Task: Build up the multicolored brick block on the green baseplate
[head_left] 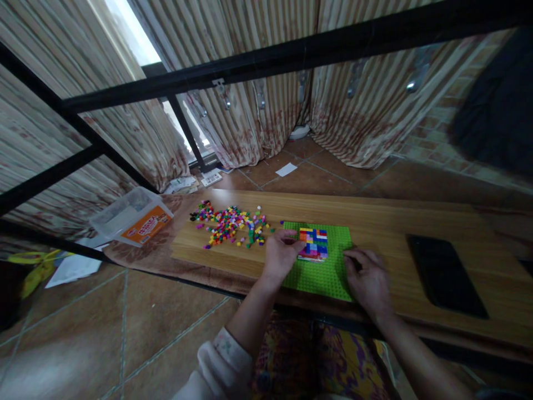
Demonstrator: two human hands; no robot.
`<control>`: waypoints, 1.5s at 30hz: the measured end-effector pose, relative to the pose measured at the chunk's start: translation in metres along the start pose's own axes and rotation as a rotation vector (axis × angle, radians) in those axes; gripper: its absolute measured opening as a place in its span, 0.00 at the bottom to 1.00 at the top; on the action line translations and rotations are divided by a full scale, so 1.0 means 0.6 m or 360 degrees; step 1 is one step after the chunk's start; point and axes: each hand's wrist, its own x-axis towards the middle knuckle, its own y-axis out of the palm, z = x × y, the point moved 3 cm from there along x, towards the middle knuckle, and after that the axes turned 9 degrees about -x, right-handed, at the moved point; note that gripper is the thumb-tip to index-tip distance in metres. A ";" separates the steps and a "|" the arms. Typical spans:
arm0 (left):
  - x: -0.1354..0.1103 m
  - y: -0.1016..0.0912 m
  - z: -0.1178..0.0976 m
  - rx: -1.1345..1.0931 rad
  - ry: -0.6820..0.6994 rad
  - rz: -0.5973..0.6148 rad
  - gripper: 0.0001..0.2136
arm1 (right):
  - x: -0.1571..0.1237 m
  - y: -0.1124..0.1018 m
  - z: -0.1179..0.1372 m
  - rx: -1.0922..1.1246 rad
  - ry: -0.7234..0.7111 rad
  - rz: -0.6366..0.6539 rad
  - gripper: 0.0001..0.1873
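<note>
A block of multicoloured toy building bricks (315, 244) stands on a green studded baseplate (318, 278). My left hand (283, 253) is at the block's left side, thumb and fingers closed against its edge. Beyond the baseplate's right edge, my right hand (368, 280) has its fingers curled in towards the thumb. Whatever may be between those fingertips is too small or hidden to make out. Many loose small bricks (233, 222) lie in a scattered pile to the left of the baseplate.
The wooden board (383, 222) carries a dark phone or tablet (445, 275) at the right. A clear plastic box (133, 214) with an orange label stands at the left on brown cloth (125, 258). A black metal frame (258, 58) crosses ahead, before striped curtains (250, 122).
</note>
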 end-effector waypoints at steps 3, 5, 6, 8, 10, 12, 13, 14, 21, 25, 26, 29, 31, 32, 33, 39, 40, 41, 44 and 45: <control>0.000 0.002 0.001 -0.0015 -0.0042 -0.0009 0.14 | 0.000 0.001 -0.002 -0.0013 -0.0012 -0.0008 0.15; -0.002 0.003 0.003 -0.0061 -0.0043 -0.0031 0.13 | 0.000 0.001 -0.002 -0.0029 -0.0027 -0.0024 0.15; -0.004 0.003 0.005 -0.0103 -0.0040 -0.0041 0.13 | 0.000 0.000 -0.002 -0.0036 -0.0036 -0.0031 0.15; -0.009 0.000 0.008 -0.0211 -0.0038 -0.0060 0.13 | 0.001 -0.001 -0.001 -0.0052 -0.0054 -0.0036 0.16; -0.016 -0.008 0.011 -0.0312 -0.0028 -0.0088 0.12 | 0.001 -0.002 -0.001 -0.0065 -0.0075 -0.0034 0.16; -0.021 -0.022 0.013 -0.0381 -0.0005 -0.0131 0.11 | 0.001 -0.002 -0.001 -0.0069 -0.0086 -0.0035 0.17; -0.023 -0.031 0.014 -0.0399 0.0009 -0.0148 0.11 | 0.000 -0.003 -0.001 -0.0072 -0.0091 -0.0036 0.17; -0.024 -0.041 0.015 -0.0401 0.0024 -0.0163 0.11 | 0.000 -0.003 -0.001 -0.0078 -0.0094 -0.0036 0.17; -0.002 -0.153 0.003 0.0007 0.0178 -0.0475 0.07 | -0.001 -0.001 -0.010 -0.0112 -0.0085 -0.0025 0.18; 0.023 -0.206 -0.014 0.0458 0.0243 -0.0628 0.08 | -0.001 -0.001 -0.010 -0.0097 -0.0086 -0.0017 0.17; 0.028 -0.214 -0.019 0.0601 0.0240 -0.0657 0.09 | -0.001 -0.001 -0.010 -0.0095 -0.0091 -0.0019 0.17; 0.041 -0.226 -0.029 0.0865 0.0215 -0.0682 0.11 | -0.002 -0.003 -0.010 -0.0099 -0.0088 -0.0031 0.18; 0.047 -0.225 -0.037 0.0998 0.0222 -0.0680 0.11 | -0.002 -0.002 -0.011 -0.0105 -0.0091 -0.0024 0.18; 0.051 -0.224 -0.041 0.1079 0.0231 -0.0681 0.11 | -0.002 -0.001 -0.013 -0.0109 -0.0096 -0.0017 0.19; 0.054 -0.222 -0.045 0.1157 0.0242 -0.0686 0.11 | -0.002 -0.001 -0.014 -0.0115 -0.0094 -0.0011 0.19; 0.076 -0.206 -0.059 0.1673 0.0307 -0.0598 0.14 | -0.003 0.000 -0.015 -0.0147 -0.0068 0.0011 0.19; 0.080 -0.204 -0.059 0.1748 0.0310 -0.0565 0.15 | -0.003 -0.001 -0.013 -0.0139 -0.0066 0.0008 0.18; 0.083 -0.202 -0.058 0.1807 0.0309 -0.0532 0.16 | -0.003 -0.002 -0.012 -0.0125 -0.0062 0.0004 0.18; 0.090 -0.199 -0.054 0.1947 0.0296 -0.0435 0.16 | -0.002 -0.004 -0.009 -0.0100 -0.0068 -0.0012 0.17; 0.091 -0.198 -0.053 0.1986 0.0292 -0.0408 0.16 | -0.002 -0.004 -0.008 -0.0100 -0.0075 -0.0013 0.17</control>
